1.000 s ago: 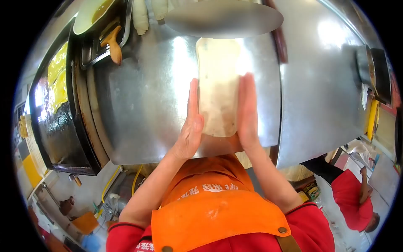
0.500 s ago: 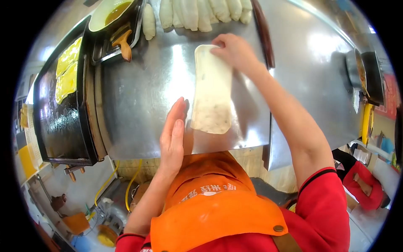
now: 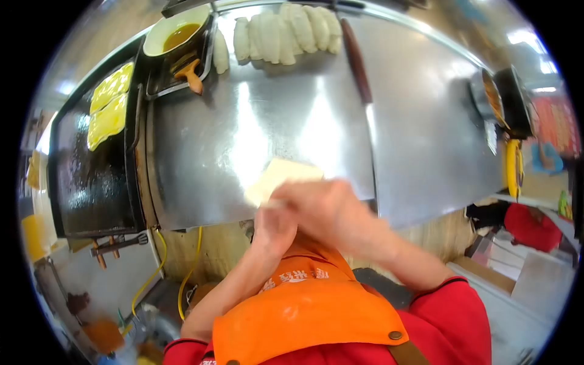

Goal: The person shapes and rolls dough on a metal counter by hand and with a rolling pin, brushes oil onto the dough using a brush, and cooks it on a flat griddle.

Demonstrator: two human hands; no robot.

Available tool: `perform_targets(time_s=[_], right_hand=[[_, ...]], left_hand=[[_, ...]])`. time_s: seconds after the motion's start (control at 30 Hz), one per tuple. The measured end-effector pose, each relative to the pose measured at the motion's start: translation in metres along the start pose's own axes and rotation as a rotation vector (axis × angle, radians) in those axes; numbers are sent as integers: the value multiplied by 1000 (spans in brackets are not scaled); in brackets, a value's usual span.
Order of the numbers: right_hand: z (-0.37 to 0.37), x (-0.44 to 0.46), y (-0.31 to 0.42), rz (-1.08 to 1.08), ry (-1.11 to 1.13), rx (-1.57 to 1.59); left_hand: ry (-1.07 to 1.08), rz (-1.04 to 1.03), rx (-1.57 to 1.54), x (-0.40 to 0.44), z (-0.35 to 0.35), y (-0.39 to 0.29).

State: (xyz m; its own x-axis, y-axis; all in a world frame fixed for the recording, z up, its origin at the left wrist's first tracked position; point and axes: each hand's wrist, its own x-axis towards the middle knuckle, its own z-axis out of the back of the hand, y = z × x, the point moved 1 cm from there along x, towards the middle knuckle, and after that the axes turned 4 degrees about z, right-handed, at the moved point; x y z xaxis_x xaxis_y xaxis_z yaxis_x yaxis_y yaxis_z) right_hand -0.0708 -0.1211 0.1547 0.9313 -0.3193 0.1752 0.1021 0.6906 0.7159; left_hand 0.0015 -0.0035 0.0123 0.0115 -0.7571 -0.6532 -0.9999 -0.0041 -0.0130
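Apparently, the step is handling the pale dough (image 3: 285, 173), at the near edge of the worktop (image 3: 194, 152). There the left hand (image 3: 275, 230) and right hand (image 3: 327, 205) overlap; blurred fingers, so I cannot tell their grasp. The next move probably calls for gentle support.

Dough (image 3: 282, 172) drawn to near edge of counter (image 3: 194, 152), left hand (image 3: 275, 230) and right hand (image 3: 325, 204) now together at it

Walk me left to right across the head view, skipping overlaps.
Two yellow-topped sheets → cream bowl → lone white roll → pale dough sheet → dark brown rod → metal pan
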Motion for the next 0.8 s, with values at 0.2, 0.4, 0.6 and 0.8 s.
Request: perform_targets(time_s=[0.2,0.4,0.6,0.8], right_hand=[[-66,-23,76,52,113,35],[-83,16,116,-42,28,271],[-112,89,9,-137,-232,64],[-105,173,-89,68,-281,-584]], left_hand=[[288,-148,598,-64,16,-24],[135,-612,1161,-153,27,-82],[205,-558,-38,-217,39,-170],[94,-864,-88,-267,53,-228]])
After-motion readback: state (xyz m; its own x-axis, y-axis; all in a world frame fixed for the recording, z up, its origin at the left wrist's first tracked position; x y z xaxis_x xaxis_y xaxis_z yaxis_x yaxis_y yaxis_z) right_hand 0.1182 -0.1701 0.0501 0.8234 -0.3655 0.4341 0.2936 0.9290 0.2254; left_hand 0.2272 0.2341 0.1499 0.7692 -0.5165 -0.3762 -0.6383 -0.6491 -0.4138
